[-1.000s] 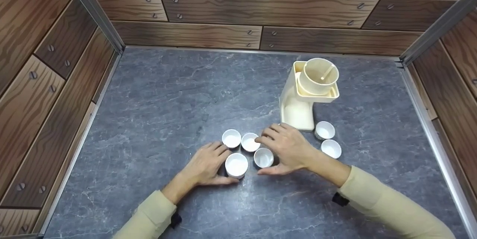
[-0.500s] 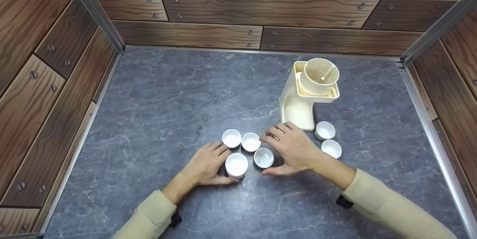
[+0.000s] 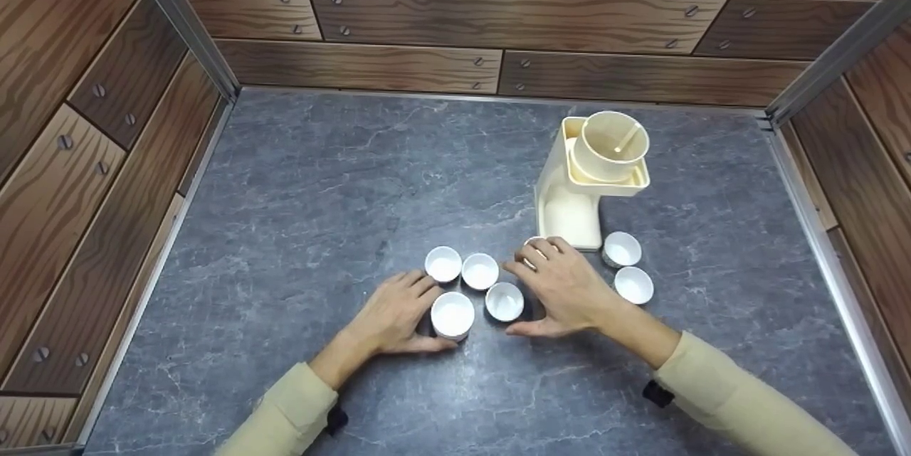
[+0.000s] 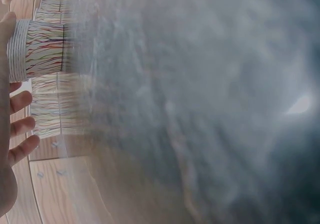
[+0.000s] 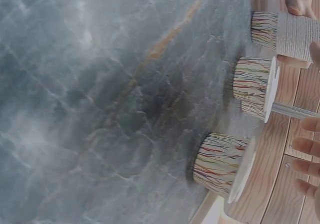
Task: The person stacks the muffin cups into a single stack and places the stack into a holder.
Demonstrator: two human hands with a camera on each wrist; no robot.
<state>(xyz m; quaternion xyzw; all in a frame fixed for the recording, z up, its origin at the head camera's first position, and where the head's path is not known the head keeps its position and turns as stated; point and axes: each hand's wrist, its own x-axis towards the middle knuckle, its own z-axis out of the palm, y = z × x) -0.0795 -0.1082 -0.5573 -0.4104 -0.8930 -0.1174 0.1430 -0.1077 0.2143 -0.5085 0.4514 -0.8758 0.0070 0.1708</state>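
Head view: the right hand (image 3: 562, 292) is sitting slightly farther right than one second ago, and its index fingertip is no longer overlapping a small round white cup (image 3: 480, 272). This is probably leaving that cup standing free of the hand. The right fingers are spreading in an open curve and are not visibly grasping anything. A second white cup (image 3: 504, 301) is standing just inside the gap between thumb and index finger, apparently without contact. A third white cup (image 3: 535, 238) is showing partly behind the same fingers. The left hand (image 3: 398, 314) is curling its thumb and index finger round a streaked stack of nested white cups (image 4: 45, 48). A cream plastic dispenser (image 3: 569, 207) is standing beyond the right fingers.
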